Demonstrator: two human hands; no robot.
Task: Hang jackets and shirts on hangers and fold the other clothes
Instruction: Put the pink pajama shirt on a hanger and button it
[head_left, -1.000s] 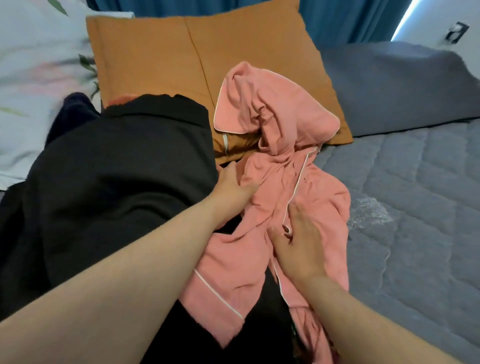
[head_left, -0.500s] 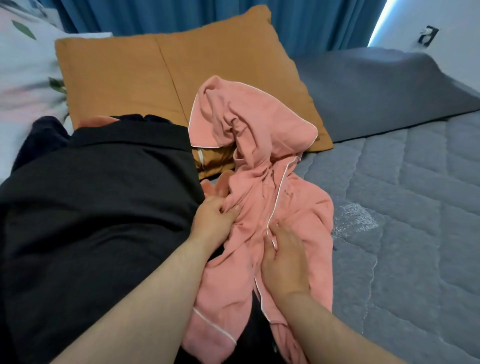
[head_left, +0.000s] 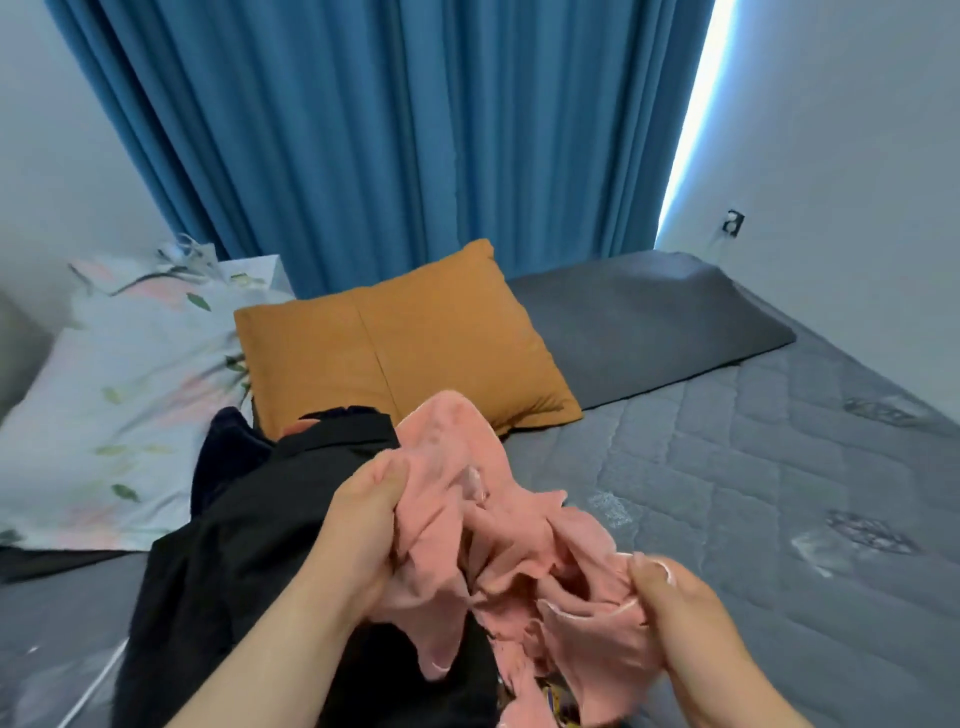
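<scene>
Both hands grip the pink garment (head_left: 498, 535), bunched between them just above the bed (head_left: 727, 519). At near centre, the left hand (head_left: 363, 530) has its fingers and thumb curled round a thick fold of the cloth. At near right, the right hand (head_left: 680, 597) pinches a white-piped edge of the same garment between thumb and fingers. The pink cloth hangs in crumpled folds from both grips, its lower part trailing down over the black garment (head_left: 249, 561). That black piece lies spread on the near left of the bed, running from the bottom edge up toward the pillows, with a darker navy cloth (head_left: 223, 457) just beside its far left edge. A grey quilted cover tops the bed, stretching away on the right.

Farther back, an orange pillow (head_left: 405, 353) sits behind the clothes, touching the black garment's far end. Left of it lies a floral pillow (head_left: 119, 405), white with pink and green print. A dark grey pillow (head_left: 654, 322) lies flat to the right of the orange one. Behind them all hangs a blue curtain (head_left: 415, 130), with a bright strip of light along its right edge, and pale walls on either side.
</scene>
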